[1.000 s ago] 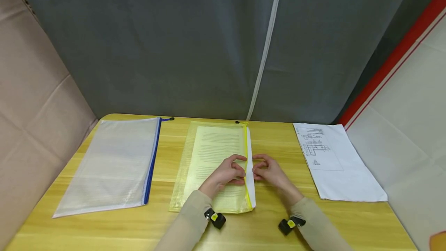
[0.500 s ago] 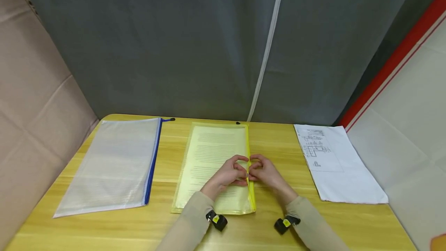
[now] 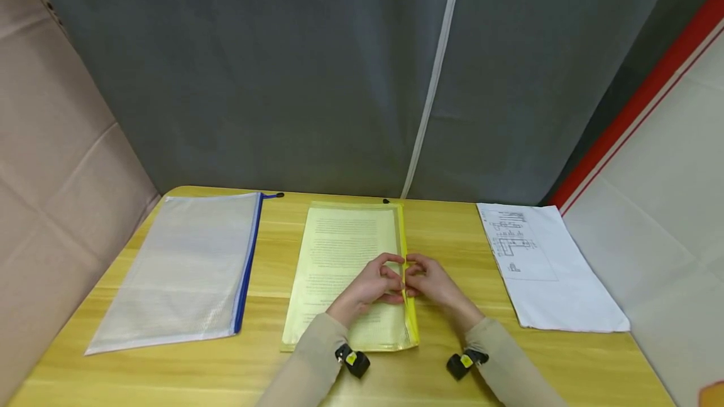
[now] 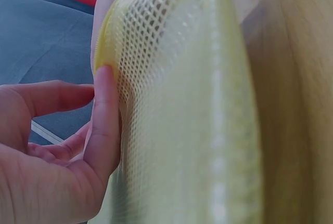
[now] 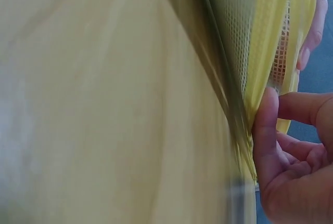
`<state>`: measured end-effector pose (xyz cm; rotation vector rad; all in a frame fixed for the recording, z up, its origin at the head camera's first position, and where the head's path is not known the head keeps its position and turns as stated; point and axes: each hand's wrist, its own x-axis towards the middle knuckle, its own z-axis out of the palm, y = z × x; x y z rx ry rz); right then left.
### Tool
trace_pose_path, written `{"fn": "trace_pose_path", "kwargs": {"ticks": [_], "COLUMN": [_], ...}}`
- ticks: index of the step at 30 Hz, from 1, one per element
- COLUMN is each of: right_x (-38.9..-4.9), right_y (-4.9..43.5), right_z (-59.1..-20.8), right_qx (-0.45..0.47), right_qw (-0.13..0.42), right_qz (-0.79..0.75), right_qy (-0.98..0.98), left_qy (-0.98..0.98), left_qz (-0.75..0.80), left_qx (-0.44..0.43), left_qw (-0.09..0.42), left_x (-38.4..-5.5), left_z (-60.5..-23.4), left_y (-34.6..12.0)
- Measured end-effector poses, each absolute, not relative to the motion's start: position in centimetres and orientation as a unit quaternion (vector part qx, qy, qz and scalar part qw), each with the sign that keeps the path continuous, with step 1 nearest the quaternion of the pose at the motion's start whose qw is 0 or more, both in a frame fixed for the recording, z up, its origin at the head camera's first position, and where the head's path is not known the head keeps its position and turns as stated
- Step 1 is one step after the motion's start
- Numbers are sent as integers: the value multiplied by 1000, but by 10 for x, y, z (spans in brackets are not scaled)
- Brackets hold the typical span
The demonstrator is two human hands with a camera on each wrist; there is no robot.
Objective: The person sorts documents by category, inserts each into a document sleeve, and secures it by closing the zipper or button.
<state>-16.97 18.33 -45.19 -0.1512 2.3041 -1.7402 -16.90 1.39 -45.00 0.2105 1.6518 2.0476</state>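
Observation:
A translucent yellow mesh zip pouch lies at the middle of the table in the head view, with printed paper showing through it. My left hand pinches its zip-side edge between thumb and forefinger, as the left wrist view shows. Just opposite, my right hand pinches the yellow zip band with thumb and forefinger. In the right wrist view the two sides of the zip stand apart above the fingers, mesh showing between them. The pouch's right side is lifted, its black pull tab at the far end.
To the left lies a clear mesh pouch with a blue zip. A stack of white paper, its top sheet printed with a diagram, is at the right. A grey curtain hangs behind the wooden table.
The white paper edge that stuck out past the zip is now inside the yellow pouch. My right hand has come left onto the zip edge, and the pouch has shifted slightly towards me.

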Motion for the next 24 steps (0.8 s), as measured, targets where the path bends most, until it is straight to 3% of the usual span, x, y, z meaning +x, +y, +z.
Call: {"fn": "trace_pose_path", "kwargs": {"ticks": [24], "right_x": [-164], "right_y": [217], "right_z": [-443], "right_qx": [-68], "right_qw": [110], "right_qz": [-603], "right_qy": [787], "left_qy": [622], "left_qz": [739], "left_qx": [76], "left_qw": [246], "left_x": [-169], "left_z": [-458], "left_y": [19]}}
